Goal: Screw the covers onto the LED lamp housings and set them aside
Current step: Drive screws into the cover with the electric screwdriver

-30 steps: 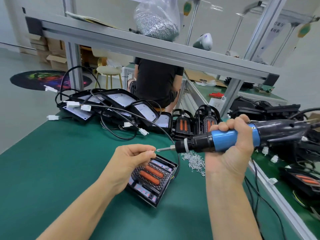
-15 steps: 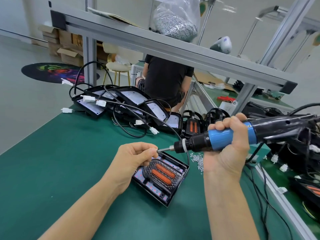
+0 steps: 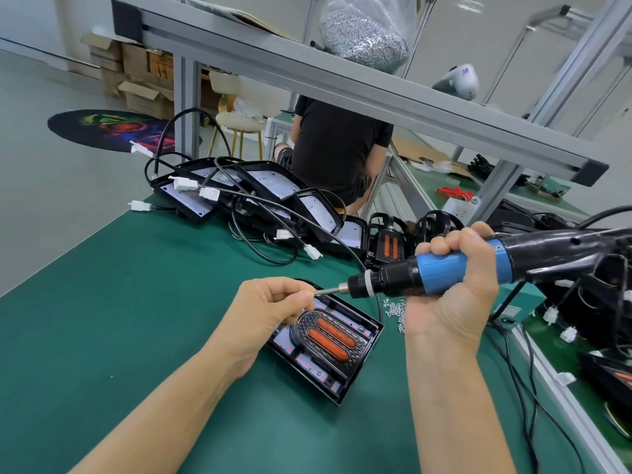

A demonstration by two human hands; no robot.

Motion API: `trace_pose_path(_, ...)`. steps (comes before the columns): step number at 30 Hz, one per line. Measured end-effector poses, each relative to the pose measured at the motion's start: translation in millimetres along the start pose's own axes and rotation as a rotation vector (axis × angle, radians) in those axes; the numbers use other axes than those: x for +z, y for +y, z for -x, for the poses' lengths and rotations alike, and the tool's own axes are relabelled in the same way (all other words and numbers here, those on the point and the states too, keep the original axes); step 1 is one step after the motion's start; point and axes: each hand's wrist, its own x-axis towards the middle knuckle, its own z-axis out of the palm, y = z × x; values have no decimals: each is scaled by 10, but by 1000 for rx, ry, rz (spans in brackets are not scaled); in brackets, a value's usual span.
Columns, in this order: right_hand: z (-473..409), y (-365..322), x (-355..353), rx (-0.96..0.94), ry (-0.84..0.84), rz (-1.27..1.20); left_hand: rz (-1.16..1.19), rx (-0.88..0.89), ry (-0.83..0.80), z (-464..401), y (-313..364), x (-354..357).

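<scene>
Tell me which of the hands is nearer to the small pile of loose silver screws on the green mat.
Right. The right hand, gripping the blue electric screwdriver, hangs directly above the screw pile; the left hand is further left, fingertips at the bit.

Blue-and-black screwdriver [image 3: 455, 268], green mat [image 3: 119, 302], black lamp housing [image 3: 345, 388] with two orange bars under a ribbed cover [image 3: 328, 336]
</scene>
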Motion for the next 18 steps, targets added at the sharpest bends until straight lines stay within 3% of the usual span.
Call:
trace_pose_path(12, -45, 140, -52, 23, -52, 40, 7, -2, 31, -66, -145, -47)
trace_pose_path(14, -70, 193, -72, 2, -75, 103, -171, 58, 100, -125, -179, -60)
trace_pose_path(18, -104, 345, -124, -53, -107, 281, -895, 244, 250, -245, -258, -126)
